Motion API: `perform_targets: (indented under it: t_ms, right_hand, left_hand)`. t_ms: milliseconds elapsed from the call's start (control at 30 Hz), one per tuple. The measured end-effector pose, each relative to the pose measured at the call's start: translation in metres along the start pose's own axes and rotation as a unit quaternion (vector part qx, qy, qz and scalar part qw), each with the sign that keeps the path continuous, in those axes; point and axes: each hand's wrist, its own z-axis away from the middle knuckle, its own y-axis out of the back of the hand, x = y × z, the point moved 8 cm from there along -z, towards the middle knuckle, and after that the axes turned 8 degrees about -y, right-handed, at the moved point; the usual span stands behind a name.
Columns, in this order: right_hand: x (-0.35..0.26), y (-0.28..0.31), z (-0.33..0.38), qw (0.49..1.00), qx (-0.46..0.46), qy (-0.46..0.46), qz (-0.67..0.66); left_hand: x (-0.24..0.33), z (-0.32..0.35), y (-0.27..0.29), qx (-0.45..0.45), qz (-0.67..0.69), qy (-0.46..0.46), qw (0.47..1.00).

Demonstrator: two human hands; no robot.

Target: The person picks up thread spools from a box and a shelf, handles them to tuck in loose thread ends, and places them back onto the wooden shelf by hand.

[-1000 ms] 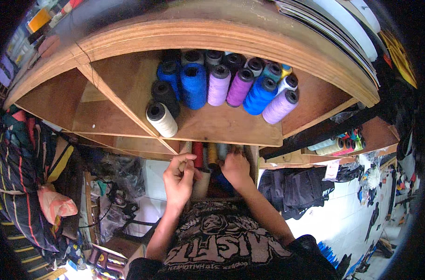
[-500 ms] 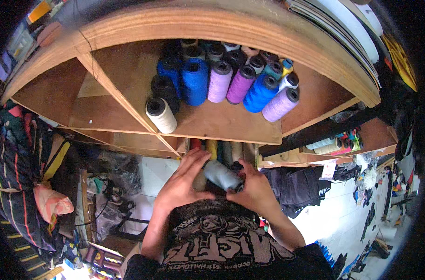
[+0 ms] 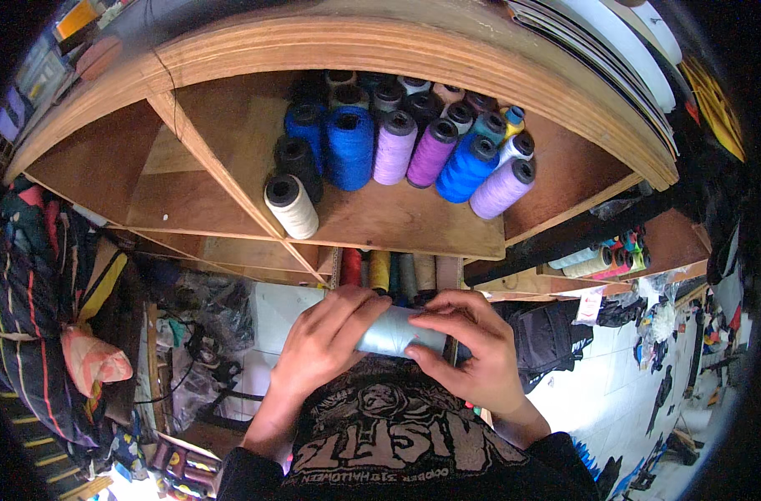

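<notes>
A pale blue spool of thread [image 3: 401, 332] lies sideways between my two hands, in front of my chest. My left hand [image 3: 334, 330] wraps over its left end. On the right part, my right hand [image 3: 468, 342] grips it with the thumb below and the fingers above, near the spool's dark end. Just beyond my hands, several thread spools stand in a lower compartment, among them a red spool [image 3: 351, 267] and a yellow spool [image 3: 379, 271]. The lower parts of these are hidden by my hands.
Above, a wooden shelf [image 3: 380, 219] holds several spools, with a cream spool [image 3: 291, 205] nearest its divider and a lilac spool [image 3: 503, 189] at the right. More spools [image 3: 601, 260] lie on a shelf at the right. Bundled dark fabric [image 3: 38, 317] hangs at the left.
The pale blue spool has turned from a slant to nearly level and come slightly closer to me. My left hand has closed over its left end; my right fingers have shifted onto its side.
</notes>
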Motion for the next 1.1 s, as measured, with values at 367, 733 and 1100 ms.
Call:
perform_targets:
  t_ms: [367, 733, 1100]
  right_hand:
    - [0.028, 0.012, -0.009, 0.984, 0.102, -0.106, -0.100]
    - [0.017, 0.014, -0.019, 0.994, -0.013, -0.031, -0.108]
    - [0.016, 0.007, -0.020, 0.999, -0.013, -0.029, 0.009]
  left_hand:
    - [0.013, 0.012, 0.009, 0.109, -0.132, -0.057, 0.984]
    - [0.019, 0.018, 0.010, 0.150, -0.179, -0.120, 0.965]
    - [0.015, 0.012, 0.008, 0.111, -0.197, -0.135, 0.965]
